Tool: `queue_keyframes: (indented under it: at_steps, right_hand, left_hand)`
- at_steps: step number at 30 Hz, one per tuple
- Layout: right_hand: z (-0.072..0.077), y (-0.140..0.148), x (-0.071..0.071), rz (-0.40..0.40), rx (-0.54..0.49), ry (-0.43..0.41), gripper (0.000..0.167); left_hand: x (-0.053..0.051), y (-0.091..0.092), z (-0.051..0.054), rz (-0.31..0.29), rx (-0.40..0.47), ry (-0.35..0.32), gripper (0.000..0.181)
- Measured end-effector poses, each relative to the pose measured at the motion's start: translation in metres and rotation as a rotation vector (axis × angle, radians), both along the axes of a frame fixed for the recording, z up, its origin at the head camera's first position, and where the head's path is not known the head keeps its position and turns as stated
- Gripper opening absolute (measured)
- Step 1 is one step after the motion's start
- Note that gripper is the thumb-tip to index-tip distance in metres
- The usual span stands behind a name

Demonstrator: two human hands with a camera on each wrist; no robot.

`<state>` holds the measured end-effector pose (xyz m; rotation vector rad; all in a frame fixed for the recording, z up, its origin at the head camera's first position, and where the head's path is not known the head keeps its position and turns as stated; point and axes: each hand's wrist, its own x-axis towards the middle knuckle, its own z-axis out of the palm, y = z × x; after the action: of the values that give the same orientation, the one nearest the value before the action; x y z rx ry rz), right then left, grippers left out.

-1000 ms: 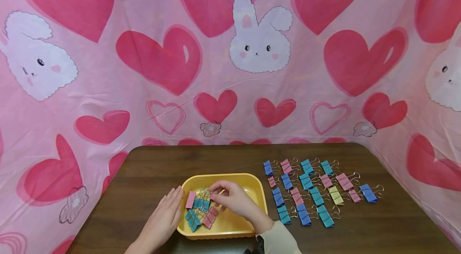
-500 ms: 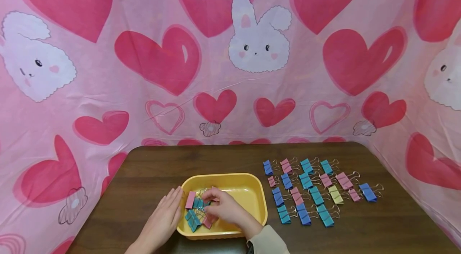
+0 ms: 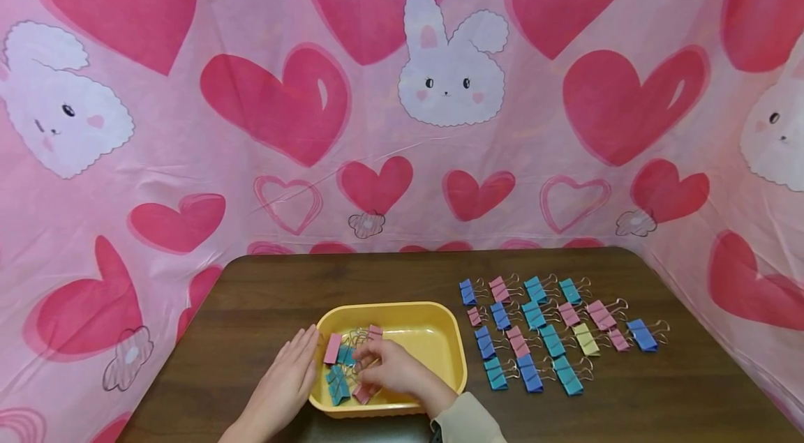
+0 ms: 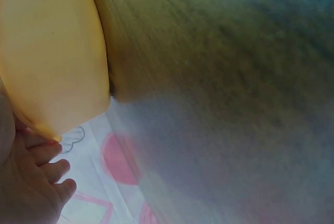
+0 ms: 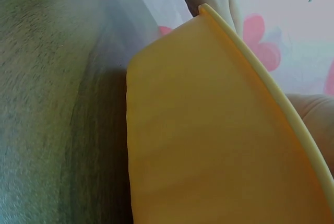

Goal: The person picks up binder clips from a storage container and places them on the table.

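My left hand [image 3: 285, 377] lies with straight fingers along the left side of the yellow tray [image 3: 433, 310], touching its rim. Inside the tray, my right hand [image 3: 396, 370] has bent fingers down among the binder clips. Its fingertips are at a pink binder clip [image 3: 362, 394], partly covered by the hand; whether they pinch it cannot be seen. Left of it lies a teal binder clip [image 3: 338, 387]. Farther back are another teal clip [image 3: 346, 355], a pink clip [image 3: 333, 349] and a second pink clip [image 3: 375, 333]. Both wrist views show mostly the tray's outer wall [image 5: 209, 125].
Right of the tray, several binder clips in blue, pink, teal and yellow lie in rough rows on the dark wooden table [image 3: 270, 282], such as a yellow clip [image 3: 586, 342] and a blue clip [image 3: 642, 336]. A pink heart-and-rabbit cloth [image 3: 377, 129] hangs behind.
My right hand has moved from the pink clip at the back of the pile toward the near pink clip. The near teal clip has turned slightly. My left hand stays in place.
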<state>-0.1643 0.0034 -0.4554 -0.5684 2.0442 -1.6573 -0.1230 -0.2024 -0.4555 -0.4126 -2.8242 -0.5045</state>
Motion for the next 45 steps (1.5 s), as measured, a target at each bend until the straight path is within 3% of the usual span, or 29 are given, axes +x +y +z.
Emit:
queue_keyframes:
  at_steps: [11,18,36,45]
  right_hand:
    - [0.001,0.003,0.003,-0.043,0.055,0.085,0.006]
    - [0.004,0.010,0.002,-0.055,0.020,0.035,0.005]
    - [0.034,0.051,-0.008,-0.153,-0.126,0.062,0.009]
    - [0.053,0.088,-0.010,-0.297,-0.188,0.109,0.013]
  left_hand:
    - [0.001,0.001,0.002,-0.006,-0.015,0.006,0.044]
    - [0.001,0.001,0.001,-0.012,-0.018,0.034,0.043]
    - [0.000,0.001,0.001,0.006,-0.022,-0.004,0.043]
    - [0.000,0.001,0.001,-0.007,-0.022,0.017,0.043]
